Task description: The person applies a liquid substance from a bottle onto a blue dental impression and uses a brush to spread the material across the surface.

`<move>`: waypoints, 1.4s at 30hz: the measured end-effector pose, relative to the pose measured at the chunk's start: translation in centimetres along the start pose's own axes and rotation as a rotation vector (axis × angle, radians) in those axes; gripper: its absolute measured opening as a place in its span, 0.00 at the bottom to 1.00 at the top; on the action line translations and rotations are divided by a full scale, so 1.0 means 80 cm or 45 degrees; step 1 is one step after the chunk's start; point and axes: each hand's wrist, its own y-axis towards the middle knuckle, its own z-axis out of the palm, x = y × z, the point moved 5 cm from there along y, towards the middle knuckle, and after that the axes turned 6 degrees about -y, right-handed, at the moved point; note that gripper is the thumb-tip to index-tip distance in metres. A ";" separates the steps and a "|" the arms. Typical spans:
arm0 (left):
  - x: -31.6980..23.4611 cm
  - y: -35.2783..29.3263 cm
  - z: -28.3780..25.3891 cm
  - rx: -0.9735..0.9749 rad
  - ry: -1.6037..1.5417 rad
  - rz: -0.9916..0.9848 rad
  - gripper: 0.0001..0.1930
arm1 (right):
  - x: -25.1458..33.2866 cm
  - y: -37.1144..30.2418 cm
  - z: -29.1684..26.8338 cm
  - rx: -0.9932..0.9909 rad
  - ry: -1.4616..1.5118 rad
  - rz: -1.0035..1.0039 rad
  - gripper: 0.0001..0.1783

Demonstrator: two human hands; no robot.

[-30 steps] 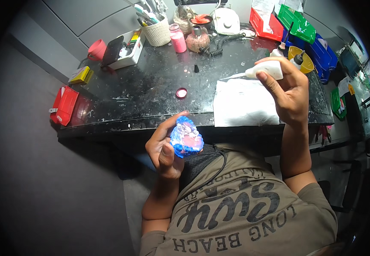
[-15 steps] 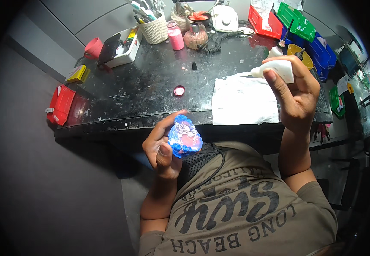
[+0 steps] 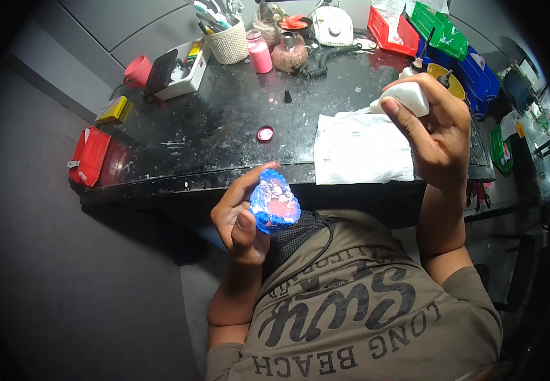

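In front of my torso, just off the table's near edge, my left hand [image 3: 242,219] grips a lumpy blue mould [image 3: 275,201] by its left side. Its upturned face is pink with whitish patches and looks like a dental mould. Higher up on the right, my right hand [image 3: 437,124] holds a small white squeeze bottle [image 3: 409,100] between thumb and fingers. The bottle lies nearly sideways, its nozzle toward the left. Beneath it a white paper towel [image 3: 364,152] is spread at the table's front edge. The bottle and the mould are well apart.
On the black table [image 3: 211,127] lie a small round lid [image 3: 265,133] and a black cap [image 3: 287,96]. Behind stand a pink jar [image 3: 259,56], a glass flask [image 3: 289,54], a woven holder [image 3: 228,44] and a white tray [image 3: 189,79]. Coloured bins [image 3: 440,35] crowd the right.
My right hand has shifted slightly left and the bottle has tilted a little, nozzle lower. My left hand and the mould have barely moved.
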 end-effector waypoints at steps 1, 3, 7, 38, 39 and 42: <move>-0.001 0.000 0.000 0.000 -0.004 0.003 0.48 | 0.000 0.001 0.000 0.012 -0.012 -0.010 0.08; 0.001 0.001 -0.003 -0.002 -0.007 0.005 0.48 | -0.001 0.002 0.001 0.025 -0.023 -0.020 0.08; 0.002 0.003 -0.006 0.132 0.083 0.125 0.48 | 0.002 0.004 0.001 -0.006 0.003 -0.048 0.08; 0.007 0.002 -0.007 0.116 0.118 0.140 0.49 | 0.027 0.086 -0.004 0.438 -0.490 -0.467 0.20; 0.006 0.002 -0.007 0.121 0.112 0.141 0.49 | 0.029 0.089 -0.006 0.470 -0.517 -0.423 0.21; 0.008 0.002 -0.007 0.122 0.101 0.123 0.48 | 0.038 0.100 -0.012 0.572 -0.557 -0.236 0.18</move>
